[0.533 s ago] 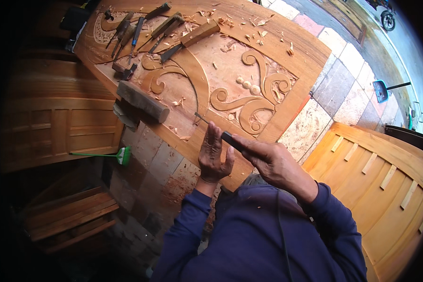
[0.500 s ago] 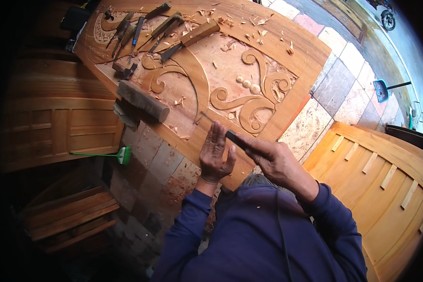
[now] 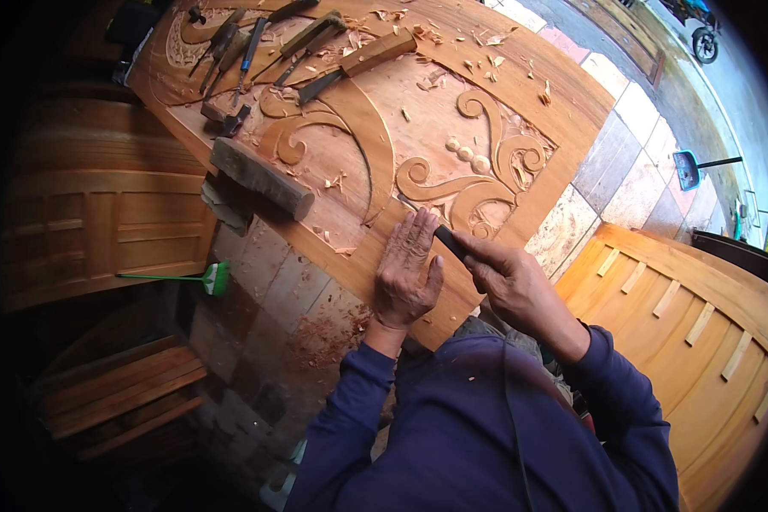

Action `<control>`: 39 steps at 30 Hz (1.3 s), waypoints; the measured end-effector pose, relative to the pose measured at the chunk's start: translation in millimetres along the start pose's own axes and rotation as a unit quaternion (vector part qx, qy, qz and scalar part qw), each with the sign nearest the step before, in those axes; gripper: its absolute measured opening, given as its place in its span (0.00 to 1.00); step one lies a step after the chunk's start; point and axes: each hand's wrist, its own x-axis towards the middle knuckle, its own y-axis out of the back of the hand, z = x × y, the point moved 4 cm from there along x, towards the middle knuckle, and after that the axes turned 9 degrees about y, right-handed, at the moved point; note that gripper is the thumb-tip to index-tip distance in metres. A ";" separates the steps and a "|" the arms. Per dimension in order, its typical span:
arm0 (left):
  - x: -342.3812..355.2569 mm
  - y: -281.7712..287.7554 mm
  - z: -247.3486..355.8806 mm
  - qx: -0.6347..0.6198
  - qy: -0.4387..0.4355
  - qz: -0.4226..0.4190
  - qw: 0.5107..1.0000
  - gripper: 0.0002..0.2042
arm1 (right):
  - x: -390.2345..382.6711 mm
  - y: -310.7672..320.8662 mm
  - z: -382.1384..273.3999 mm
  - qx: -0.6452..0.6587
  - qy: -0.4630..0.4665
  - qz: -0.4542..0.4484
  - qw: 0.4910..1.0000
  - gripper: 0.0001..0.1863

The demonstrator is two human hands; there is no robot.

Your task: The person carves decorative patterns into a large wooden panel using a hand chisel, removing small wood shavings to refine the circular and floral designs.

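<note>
My right hand (image 3: 512, 277) is wrapped round the dark handle of a carving chisel (image 3: 452, 245). The chisel slants away to the left, its metal tip by the inner edge of the border on a carved wooden panel (image 3: 363, 294). Stretched out and close together, the fingers of my left hand (image 3: 407, 271) lie over the blade, just ahead of the handle. They hide most of the metal. Raised scrolls (image 3: 478, 200) and a row of small round beads (image 3: 467, 156) stand out beyond the tip.
On the panel lie a wooden mallet (image 3: 263, 179), a wide wooden-handled chisel (image 3: 358, 64), several other carving tools (image 3: 247, 60) and loose shavings. A panelled door (image 3: 102, 230) stands at left, near a green brush (image 3: 217, 278). Another wooden panel (image 3: 683, 358) with short strips is at right.
The chisel tip has shifted right along the border's inner edge. My left hand has tipped from a raised, edge-on pose to lie flatter over the blade. The whole view has swung slightly.
</note>
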 end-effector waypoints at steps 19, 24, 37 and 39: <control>-2.9 7.0 -0.3 -0.026 -0.012 0.044 0.999 0.25 | -18.9 -20.7 18.4 -0.002 0.054 0.079 0.995 0.20; -0.5 4.8 -7.4 -0.037 -0.001 0.065 0.997 0.23 | -20.7 -47.8 22.3 0.044 -0.042 0.081 0.995 0.22; 6.0 6.8 -7.5 -0.091 0.035 0.017 0.995 0.27 | 1.2 -31.3 2.8 0.029 -0.023 0.083 0.996 0.25; 4.4 11.0 -10.0 -0.078 0.033 -0.010 0.996 0.31 | 11.1 -17.2 -39.9 -0.130 -0.016 0.034 0.991 0.28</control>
